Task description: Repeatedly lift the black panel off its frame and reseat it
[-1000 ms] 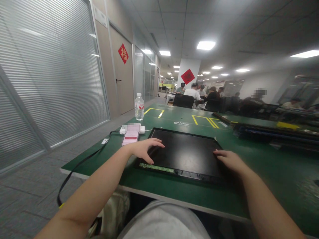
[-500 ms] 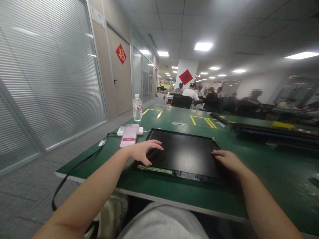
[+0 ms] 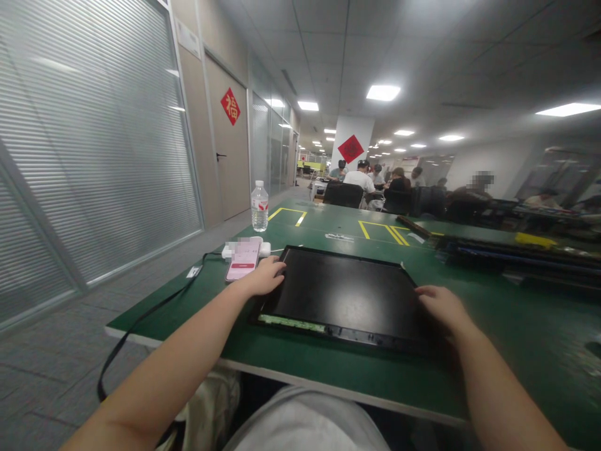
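Observation:
A flat black display panel [image 3: 347, 285] lies on the green table, a strip of green circuit board [image 3: 291, 323] showing along its near edge at the left. My left hand [image 3: 267, 276] has its fingers curled round the panel's left edge. At the opposite side, my right hand [image 3: 441, 307] grips the right edge, thumb on top; its other fingers are mostly hidden beneath. Just beyond my left hand rests a phone [image 3: 244, 260] with a lit screen, against a white device [image 3: 230, 250].
A water bottle [image 3: 260, 207] stands upright at the table's far left. Several dark panels [image 3: 511, 254] are stacked at the right. A black cable [image 3: 145, 310] hangs over the left table edge [image 3: 136, 335]. People [image 3: 360, 180] sit at desks in the background.
My left hand has drawn back from over the panel's surface to its left edge, its fingers closing there. My right hand has shifted slightly right along the right edge.

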{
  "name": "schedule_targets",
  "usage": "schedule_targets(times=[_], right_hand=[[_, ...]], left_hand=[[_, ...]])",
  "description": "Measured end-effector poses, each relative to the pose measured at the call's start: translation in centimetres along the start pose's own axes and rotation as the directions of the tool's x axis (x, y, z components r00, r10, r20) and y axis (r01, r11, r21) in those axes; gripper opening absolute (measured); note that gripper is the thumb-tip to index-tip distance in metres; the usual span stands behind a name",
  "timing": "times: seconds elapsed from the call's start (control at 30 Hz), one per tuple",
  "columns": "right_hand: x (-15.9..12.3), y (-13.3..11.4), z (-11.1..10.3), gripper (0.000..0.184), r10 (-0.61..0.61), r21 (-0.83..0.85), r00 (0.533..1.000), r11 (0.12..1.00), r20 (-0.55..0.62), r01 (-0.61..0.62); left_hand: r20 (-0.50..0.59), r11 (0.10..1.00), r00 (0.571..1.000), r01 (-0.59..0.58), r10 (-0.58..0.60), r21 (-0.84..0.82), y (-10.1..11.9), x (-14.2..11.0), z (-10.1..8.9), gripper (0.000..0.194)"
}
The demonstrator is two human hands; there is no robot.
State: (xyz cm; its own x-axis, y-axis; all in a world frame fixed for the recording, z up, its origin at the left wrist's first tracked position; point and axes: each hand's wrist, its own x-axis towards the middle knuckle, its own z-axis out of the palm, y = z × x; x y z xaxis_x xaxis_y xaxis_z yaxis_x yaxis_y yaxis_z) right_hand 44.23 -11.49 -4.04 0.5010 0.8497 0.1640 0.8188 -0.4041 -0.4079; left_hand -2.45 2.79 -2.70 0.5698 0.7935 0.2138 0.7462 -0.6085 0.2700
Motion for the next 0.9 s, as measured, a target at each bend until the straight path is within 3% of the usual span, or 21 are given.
schedule_targets(times=[0.2,0.4,0.53,0.9], right_hand=[[0.8,1.1,0.7,0.041,0.021,-0.01,0.998,1.0,0.067,-0.02],[1.1,2.0,1.0,0.037,-0.042,0.045,0.996,0.998,0.078,0.038],[1.0,2.2,1.2,0.035,-0.08,0.095,0.995,0.993,0.052,0.075],[0.8,2.4,1.9,0.032,-0.045,0.211,0.999,0.977,0.026,0.038]], left_hand=[[0.066,0.997,0.996,0.06,-0.063,0.056,0.1,0.2,0.2,0.038],[0.037,0.998,0.998,0.05,-0.051,0.026,-0.1,0.3,0.3,0.033],[0.02,0.998,0.997,0.069,-0.07,0.007,-0.2,0.4,0.2,0.039],[0.03,0.999,0.999,0.032,-0.032,0.02,0.1,0.1,-0.3,0.04]])
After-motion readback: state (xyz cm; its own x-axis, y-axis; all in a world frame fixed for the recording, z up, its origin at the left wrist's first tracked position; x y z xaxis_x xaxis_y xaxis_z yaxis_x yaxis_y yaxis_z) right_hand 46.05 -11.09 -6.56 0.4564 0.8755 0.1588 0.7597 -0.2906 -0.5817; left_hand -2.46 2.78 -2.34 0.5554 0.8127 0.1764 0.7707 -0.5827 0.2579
